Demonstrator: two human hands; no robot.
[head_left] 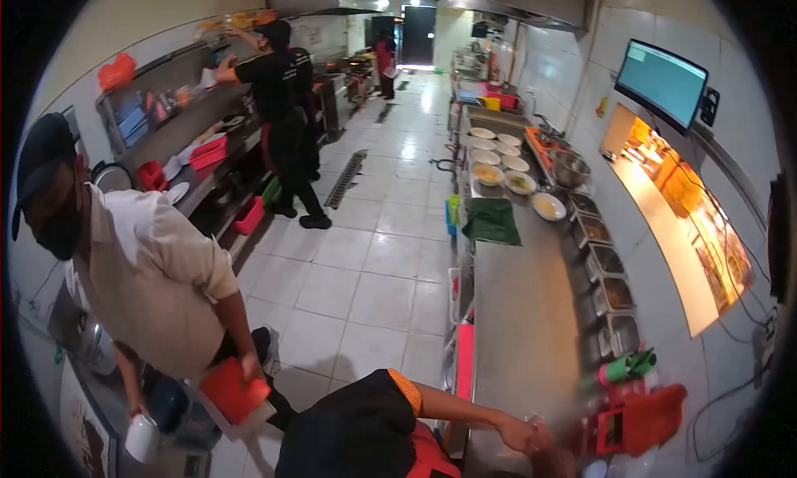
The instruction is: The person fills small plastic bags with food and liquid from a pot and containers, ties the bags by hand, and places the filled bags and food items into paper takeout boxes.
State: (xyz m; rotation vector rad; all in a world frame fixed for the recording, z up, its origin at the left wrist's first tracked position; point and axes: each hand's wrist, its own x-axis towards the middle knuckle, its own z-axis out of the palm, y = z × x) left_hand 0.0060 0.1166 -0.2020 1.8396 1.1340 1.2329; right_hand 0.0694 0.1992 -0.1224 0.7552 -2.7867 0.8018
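Observation:
My left arm reaches from a black sleeve with orange checkered trim over the front end of the steel counter (527, 312). At its end, my left hand (521, 434) is blurred, so its fingers cannot be made out. A smeared reddish-brown shape lies right by the fingertips, too unclear to name. Just right of the hand stand red containers (614, 428) with a red cloth or bag (656, 418) on them. Behind these lies a green and pink rolled item (628, 367). My right hand does not show.
Several bowls (486, 175) of food stand along the counter beyond a green cloth (491, 220). Metal bins (613, 294) line the wall side. At left, a person (158, 270) holds a red-topped box (235, 395) and a white jug (142, 438). Others stand by the far-left shelves.

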